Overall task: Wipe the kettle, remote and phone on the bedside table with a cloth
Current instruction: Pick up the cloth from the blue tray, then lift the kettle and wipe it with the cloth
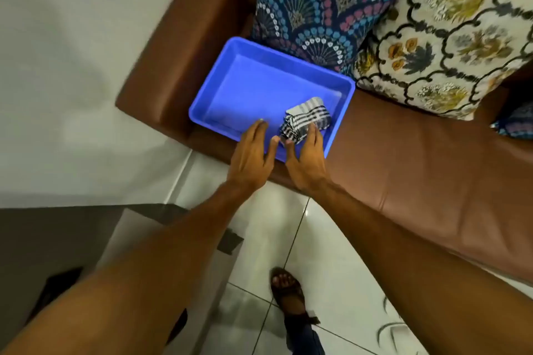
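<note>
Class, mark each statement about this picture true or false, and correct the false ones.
1. The folded black-and-white checked cloth lies in the blue plastic tray. True.
2. The tray sits on the floor. False: it rests on the brown leather sofa.
3. The right hand touches the cloth. True.
4. The left hand holds a kettle. False: it is open and holds nothing.
5. Two patterned cushions lie behind the tray. True.

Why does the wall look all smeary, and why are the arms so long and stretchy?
Head view: the white wall on the left is smeared by motion blur. The wide-angle lens stretches both forearms toward the bottom corners. The left hand, right hand, checked cloth and blue tray are sharper. The floor tiles show soft glare.
</note>
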Demonstrator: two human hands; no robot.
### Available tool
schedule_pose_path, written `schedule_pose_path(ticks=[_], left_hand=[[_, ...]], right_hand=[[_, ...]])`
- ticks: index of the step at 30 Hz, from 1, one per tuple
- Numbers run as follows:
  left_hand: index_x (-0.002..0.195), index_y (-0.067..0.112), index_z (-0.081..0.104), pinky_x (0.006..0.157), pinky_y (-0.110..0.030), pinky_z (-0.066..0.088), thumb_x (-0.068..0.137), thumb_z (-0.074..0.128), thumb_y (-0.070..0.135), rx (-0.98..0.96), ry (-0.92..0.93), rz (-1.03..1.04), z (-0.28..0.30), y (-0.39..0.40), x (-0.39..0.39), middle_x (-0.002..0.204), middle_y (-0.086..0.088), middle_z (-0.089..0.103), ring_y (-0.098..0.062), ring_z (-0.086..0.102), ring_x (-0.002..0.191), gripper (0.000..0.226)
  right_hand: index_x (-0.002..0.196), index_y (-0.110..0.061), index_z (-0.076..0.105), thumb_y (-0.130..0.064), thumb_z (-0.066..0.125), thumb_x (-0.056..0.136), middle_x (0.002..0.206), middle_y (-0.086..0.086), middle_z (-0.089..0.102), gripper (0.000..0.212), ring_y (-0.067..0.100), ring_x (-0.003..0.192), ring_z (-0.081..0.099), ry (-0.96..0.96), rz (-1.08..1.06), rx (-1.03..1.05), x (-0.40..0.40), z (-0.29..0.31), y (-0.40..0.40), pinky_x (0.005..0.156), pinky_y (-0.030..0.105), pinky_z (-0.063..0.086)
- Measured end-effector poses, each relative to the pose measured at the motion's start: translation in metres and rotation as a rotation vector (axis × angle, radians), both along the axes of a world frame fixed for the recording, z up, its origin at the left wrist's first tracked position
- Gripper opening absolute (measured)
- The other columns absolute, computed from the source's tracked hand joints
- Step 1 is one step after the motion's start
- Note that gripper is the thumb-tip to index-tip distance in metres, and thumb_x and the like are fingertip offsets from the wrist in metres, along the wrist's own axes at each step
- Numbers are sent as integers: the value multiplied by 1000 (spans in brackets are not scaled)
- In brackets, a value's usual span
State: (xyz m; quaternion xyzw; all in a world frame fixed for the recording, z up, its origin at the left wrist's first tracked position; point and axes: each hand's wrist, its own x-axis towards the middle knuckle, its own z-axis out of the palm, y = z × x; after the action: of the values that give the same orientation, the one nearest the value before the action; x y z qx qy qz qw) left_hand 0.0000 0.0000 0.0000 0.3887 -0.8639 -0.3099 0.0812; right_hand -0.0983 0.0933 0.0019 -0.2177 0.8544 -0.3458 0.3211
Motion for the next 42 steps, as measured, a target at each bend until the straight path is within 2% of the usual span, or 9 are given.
schedule_pose_path(ticks=[4, 7, 11, 15, 21, 26, 31, 36, 42], left_hand=[[121, -1, 68, 95, -52, 52, 111, 49, 23, 90, -100, -96, -53, -24, -47, 123, -25, 69, -44, 66, 117, 32], [122, 0, 69, 98, -51, 50, 107, 56, 23, 106, -124, -50, -83, -40, -86, 125, -26, 67, -43, 64, 119, 31], [148, 5, 51, 112, -49, 42, 101, 66, 39, 139, -193, -51, -109, -47, -122, 147, -22, 53, -42, 46, 139, 60], [156, 7, 34, 116, -51, 43, 95, 75, 31, 292, -279, -29, -120, -45, -138, 155, -23, 46, -43, 47, 143, 78], [127, 4, 62, 98, -43, 60, 91, 80, 20, 564, -124, 230, -103, -49, -118, 126, -16, 73, -31, 71, 116, 43], [109, 13, 59, 73, -25, 62, 93, 78, 18, 706, 243, 506, -50, -58, -58, 99, 0, 74, -24, 73, 96, 25], [101, 21, 55, 85, -36, 65, 91, 78, 12, 676, 440, 608, 27, -71, 51, 102, -1, 76, -17, 75, 90, 26], [116, 23, 59, 85, -38, 67, 88, 82, 19, 699, 665, 775, 113, -69, 190, 116, -7, 79, -23, 80, 102, 36], [132, 14, 66, 101, -56, 60, 89, 82, 12, 620, 881, 1051, 177, -27, 354, 126, -13, 78, -33, 75, 116, 46]], right_hand=[[161, 1, 29, -19, 50, 109, 161, 24, 38, 60, 37, 150, 41, -114, -141, -21, -25, -35, -20, 124, 46, 34], [157, -1, 34, -10, 51, 104, 149, 22, 50, 56, 40, 134, 55, -163, -190, -17, -35, -55, -25, 113, 48, 45], [152, -2, 41, -7, 52, 100, 146, 19, 55, 53, 39, 129, 57, -185, -210, -16, -43, -74, -16, 109, 48, 49], [149, -5, 44, -4, 54, 98, 145, 18, 55, 52, 37, 130, 57, -210, -232, -22, -38, -74, -6, 109, 44, 47], [165, 3, 16, -11, 57, 100, 169, 19, 31, 78, 37, 154, 35, -235, -140, 72, -27, -63, -3, 125, 45, 34], [167, 1, 7, -17, 61, 102, 175, 15, 19, 87, 31, 162, 20, -179, -61, 110, 5, -46, -7, 128, 32, 19], [164, 2, 18, -11, 61, 98, 164, 18, 37, 80, 34, 152, 37, -109, 155, 89, 81, -14, -24, 116, 23, 30], [168, -11, 19, -31, 61, 104, 170, 8, 35, 79, 26, 156, 38, -143, 437, 9, 191, 27, -34, 124, 37, 39], [164, -18, 30, -50, 62, 102, 160, 3, 51, 77, 26, 144, 54, -265, 721, 95, 309, 48, -16, 104, 25, 44]])
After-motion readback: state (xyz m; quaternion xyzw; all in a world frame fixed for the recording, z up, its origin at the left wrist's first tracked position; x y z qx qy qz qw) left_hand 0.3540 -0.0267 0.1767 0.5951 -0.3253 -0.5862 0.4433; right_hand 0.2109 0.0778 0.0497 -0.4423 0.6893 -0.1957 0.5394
